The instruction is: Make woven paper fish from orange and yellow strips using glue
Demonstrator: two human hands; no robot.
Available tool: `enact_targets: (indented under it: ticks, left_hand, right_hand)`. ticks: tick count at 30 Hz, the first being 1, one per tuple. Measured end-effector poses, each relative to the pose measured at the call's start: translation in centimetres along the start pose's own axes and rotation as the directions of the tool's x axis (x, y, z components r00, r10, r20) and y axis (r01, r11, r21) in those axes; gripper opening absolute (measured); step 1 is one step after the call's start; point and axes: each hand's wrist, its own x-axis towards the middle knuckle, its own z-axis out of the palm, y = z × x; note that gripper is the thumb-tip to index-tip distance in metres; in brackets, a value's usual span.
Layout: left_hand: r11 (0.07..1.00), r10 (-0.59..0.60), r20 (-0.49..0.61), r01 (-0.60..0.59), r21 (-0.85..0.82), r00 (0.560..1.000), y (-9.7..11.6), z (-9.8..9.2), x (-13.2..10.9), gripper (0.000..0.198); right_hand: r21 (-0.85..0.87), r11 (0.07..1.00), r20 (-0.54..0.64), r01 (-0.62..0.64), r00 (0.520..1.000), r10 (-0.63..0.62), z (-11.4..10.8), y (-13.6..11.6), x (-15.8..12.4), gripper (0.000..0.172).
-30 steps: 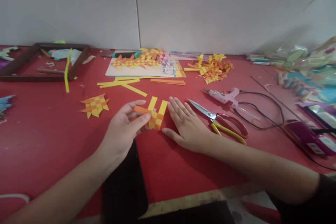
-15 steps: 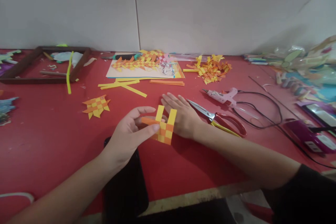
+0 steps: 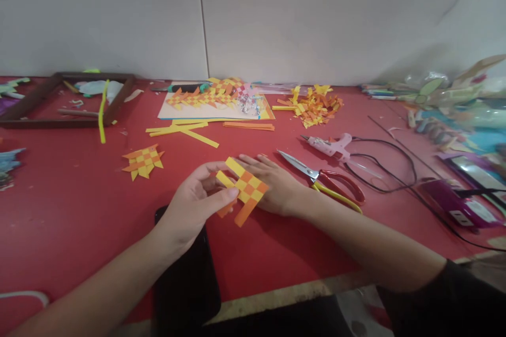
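Now, woven piece (image 3: 253, 188): it is in the centre of the frame, a small checked weave of yellow and orange paper, held up tilted above the red table (image 3: 87, 221).
Left hand (image 3: 185, 208): the thumb lies on the near face of the piece, at its left side, with fingers behind, so the paper is pinched between them.
Piece against the grip: the checked part extends to the right of the thumb tip; two yellow ends point to the upper left, and one orange end hangs toward the bottom of the frame.
Right hand (image 3: 282, 189): flat, palm downward, fingers extended, behind the piece (whether it touches the paper, I cannot tell).
Brown frame (image 3: 51, 124): at the upper left, bordering a whitish crumpled scrap (image 3: 93, 87), a brown stick (image 3: 78, 112) and small bits; a bright yellow strip (image 3: 103, 113) crosses its near edge.
White sheet (image 3: 174, 111): at the upper middle, bearing a woven row (image 3: 197, 99) and a clear wrapping (image 3: 250, 105) with silvery contents.
Clear plastic bags (image 3: 484, 115): at the right edge, their contents too blurred to name.
Scissors (image 3: 314, 174): just beside the right hand, right of centre.
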Motion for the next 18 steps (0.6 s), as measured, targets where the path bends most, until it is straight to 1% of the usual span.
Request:
enact_targets:
  ticks: [2,4,5,7,9,10,11,12,13,14,15,16,17,18]
  left_hand:
    - [1.0,-0.017,-0.039,0.017,-0.004,0.999,-0.1,0.0,0.0,0.049]
    - [0.999,-0.04,-0.05,0.039,-0.023,0.998,-0.1,0.0,0.0,0.055]
    - [0.998,-0.052,-0.048,0.051,-0.04,0.997,-0.1,0.0,0.1,0.056]
    - [0.993,-0.086,-0.043,0.083,-0.08,0.995,0.0,0.0,0.1,0.053]
    - [0.986,-0.115,-0.048,0.109,-0.124,0.992,0.0,0.0,0.2,0.039]
    - [0.982,-0.126,-0.049,0.118,-0.145,0.991,0.0,0.0,0.2,0.031]
    - [0.979,-0.13,-0.047,0.121,-0.163,0.99,0.0,-0.1,0.3,0.025]
    - [0.978,-0.125,-0.042,0.117,-0.174,0.991,0.0,-0.1,0.3,0.023]
    - [0.979,-0.117,-0.039,0.109,-0.171,0.992,0.0,-0.1,0.4,0.022]
    - [0.983,-0.109,-0.038,0.101,-0.155,0.993,0.0,-0.2,0.4,0.021]
    - [0.987,-0.097,-0.041,0.091,-0.131,0.994,0.0,-0.2,0.5,0.02]
    - [0.991,-0.085,-0.047,0.08,-0.104,0.995,0.0,-0.3,0.5,0.02]
    - [0.994,-0.077,-0.052,0.073,-0.079,0.996,0.0,-0.3,0.5,0.021]
    - [0.996,-0.073,-0.055,0.07,-0.059,0.996,-0.1,-0.2,0.5,0.023]
  right_hand:
    - [-0.066,0.986,-0.022,-0.156,0.988,0.154,-0.2,0.7,-0.2,0.061]
    - [-0.118,0.956,-0.078,-0.267,0.963,0.259,-0.5,1.2,-0.5,0.065]
    - [-0.134,0.947,-0.113,-0.294,0.953,0.28,-0.8,1.4,-0.7,0.066]
    - [-0.134,0.947,-0.189,-0.291,0.946,0.264,-1.6,1.7,-1.2,0.063]
    - [-0.094,0.953,-0.251,-0.287,0.933,0.257,-3.0,2.0,-2.2,0.05]
    - [-0.066,0.947,-0.256,-0.314,0.923,0.288,-3.8,2.3,-2.9,0.043]
    - [-0.057,0.931,-0.218,-0.36,0.915,0.34,-4.7,2.6,-3.9,0.039]
    - [-0.069,0.898,-0.154,-0.434,0.894,0.42,-5.5,3.0,-5.0,0.04]
    - [-0.101,0.875,-0.047,-0.474,0.88,0.472,-6.2,3.5,-6.2,0.04]
    - [-0.124,0.868,0.042,-0.48,0.872,0.488,-6.6,3.9,-7.6,0.037]
    - [-0.111,0.868,0.114,-0.484,0.861,0.495,-6.8,4.4,-8.9,0.031]
    - [-0.094,0.853,0.151,-0.513,0.84,0.521,-6.8,4.9,-10.1,0.027]
    - [-0.078,0.844,0.149,-0.531,0.831,0.536,-6.5,5.3,-11.2,0.021]
    - [-0.051,0.842,0.111,-0.536,0.835,0.539,-6.1,5.6,-12.0,0.014]
